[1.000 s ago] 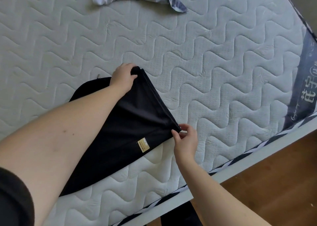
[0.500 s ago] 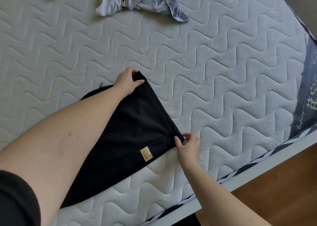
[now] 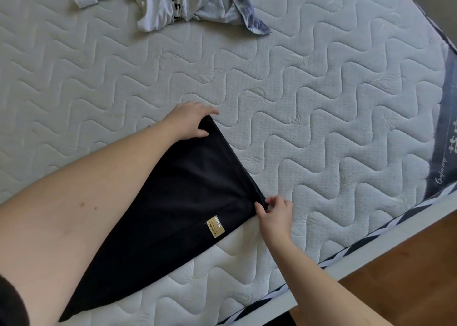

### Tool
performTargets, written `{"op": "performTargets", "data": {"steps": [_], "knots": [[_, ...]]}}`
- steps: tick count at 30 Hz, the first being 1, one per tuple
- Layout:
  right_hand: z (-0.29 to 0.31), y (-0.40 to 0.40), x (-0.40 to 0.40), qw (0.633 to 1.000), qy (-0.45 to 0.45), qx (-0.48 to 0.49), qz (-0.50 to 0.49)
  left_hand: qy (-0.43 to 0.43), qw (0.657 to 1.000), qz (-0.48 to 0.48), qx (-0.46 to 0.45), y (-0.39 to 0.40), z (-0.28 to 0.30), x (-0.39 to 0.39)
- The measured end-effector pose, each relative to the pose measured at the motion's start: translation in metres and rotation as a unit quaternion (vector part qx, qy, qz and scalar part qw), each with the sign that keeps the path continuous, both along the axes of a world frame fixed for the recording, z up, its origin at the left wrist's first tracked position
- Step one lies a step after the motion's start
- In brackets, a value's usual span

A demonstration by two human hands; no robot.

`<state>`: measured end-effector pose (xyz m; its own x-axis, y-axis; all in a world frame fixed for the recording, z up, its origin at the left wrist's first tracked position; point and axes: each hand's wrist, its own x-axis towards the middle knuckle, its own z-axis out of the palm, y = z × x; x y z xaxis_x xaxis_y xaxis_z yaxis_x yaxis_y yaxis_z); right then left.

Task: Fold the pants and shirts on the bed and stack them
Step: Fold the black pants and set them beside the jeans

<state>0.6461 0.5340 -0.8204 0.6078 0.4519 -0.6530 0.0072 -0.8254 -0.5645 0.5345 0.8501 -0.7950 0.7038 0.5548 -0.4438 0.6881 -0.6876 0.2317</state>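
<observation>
black fabric, the pants (image 3: pixel 178 202), lies flat on the near part of the bed (image 3: pixel 321 103), stretching from the 7 o'clock corner of the view up toward the centre. the left hand (image 3: pixel 191 121) grips the far corner of the garment's end edge, thumb curled on top of the cloth and fingers wrapped over the corner. the right hand (image 3: pixel 273 213) pinches the near corner of that same edge between thumb and fingertips, at about 4 o'clock from the left hand, so the edge runs taut between the two. a small gold label (image 3: pixel 215 226) sits on the black cloth just beside the right hand, toward 9 o'clock from it.

at 12 o'clock, well apart from the pants, a crumpled pale shirt (image 3: pixel 168 6) with dark lettering lies against a blue-and-white patterned garment (image 3: pixel 244 14). the bed carries a bare white mattress quilted in wavy lines, with a dark-striped edge and a grey-blue side panel (image 3: pixel 445 132) at 3 o'clock. wooden floor (image 3: pixel 395 276) shows at 5 o'clock.
</observation>
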Motion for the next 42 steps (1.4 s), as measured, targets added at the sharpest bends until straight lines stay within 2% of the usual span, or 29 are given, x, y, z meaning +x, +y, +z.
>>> {"op": "performTargets", "data": {"steps": [4, 11, 17, 24, 27, 30, 34, 42], "knots": [[0.001, -0.001, -0.002, 1.0, 0.005, 0.009, 0.014, 0.155, 0.983, -0.09, 0.04, 0.011, 0.005, 0.023], [0.001, -0.003, 0.004, 0.997, -0.03, -0.018, 0.07, 0.276, 0.947, -0.136, 0.096, 0.023, 0.019, 0.032], [0.003, -0.01, 0.015, 0.995, -0.045, -0.005, 0.091, 0.271, 0.943, -0.133, 0.14, 0.027, 0.02, 0.025], [0.004, -0.02, 0.017, 0.997, -0.022, 0.003, 0.068, 0.27, 0.946, -0.115, 0.139, 0.036, 0.025, 0.027], [0.008, -0.018, 0.016, 0.999, 0.004, 0.01, 0.044, 0.213, 0.976, -0.03, 0.037, 0.031, 0.018, 0.033], [0.009, -0.017, 0.015, 0.999, 0.024, 0.019, 0.035, 0.149, 0.988, 0.03, -0.037, 0.028, 0.013, 0.035], [0.005, -0.017, 0.014, 0.999, 0.018, 0.015, 0.029, 0.068, 0.993, 0.092, -0.027, 0.025, 0.009, 0.031], [0.007, -0.021, 0.028, 0.997, 0.005, 0.036, -0.073, -0.096, 0.983, 0.155, 0.007, 0.01, 0.0, 0.044]]}}
